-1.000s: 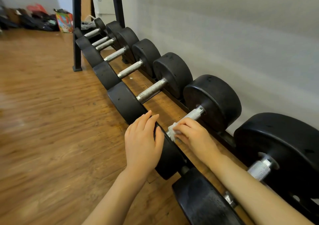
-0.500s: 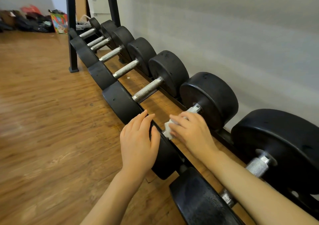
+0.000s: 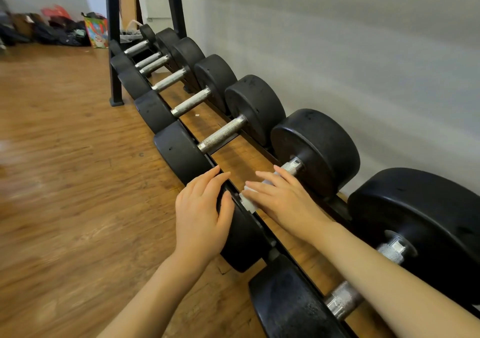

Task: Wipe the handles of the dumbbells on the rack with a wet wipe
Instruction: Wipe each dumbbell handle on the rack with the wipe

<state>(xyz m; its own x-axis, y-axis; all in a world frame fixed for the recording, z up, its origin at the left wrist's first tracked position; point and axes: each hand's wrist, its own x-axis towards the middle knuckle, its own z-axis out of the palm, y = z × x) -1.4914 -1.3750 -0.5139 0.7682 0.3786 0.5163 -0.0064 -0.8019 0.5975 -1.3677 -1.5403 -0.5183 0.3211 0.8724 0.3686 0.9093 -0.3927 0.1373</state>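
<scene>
A row of black dumbbells with knurled steel handles lies on a low rack. My left hand [image 3: 200, 215] rests with straight fingers on top of the near head [image 3: 244, 241] of one dumbbell. My right hand [image 3: 283, 200] lies flat across that dumbbell's handle [image 3: 293, 167] and presses a white wet wipe [image 3: 246, 202] onto it. The wipe shows only at the handle's near end, beside the near head. Most of the handle is hidden under my right hand. Its far head [image 3: 317, 150] stands against the wall.
The neighbouring dumbbell handle [image 3: 223, 134] lies bare to the left, and another handle [image 3: 342, 298] passes under my right forearm. A black rack upright [image 3: 114, 52] stands at the far end. Wooden floor [image 3: 65, 182] spreads left, with bags [image 3: 96, 30] by the far wall.
My right hand's fingers have straightened from a curl round the wiped handle to lying flat over the wipe. My left hand has stayed on the dumbbell head.
</scene>
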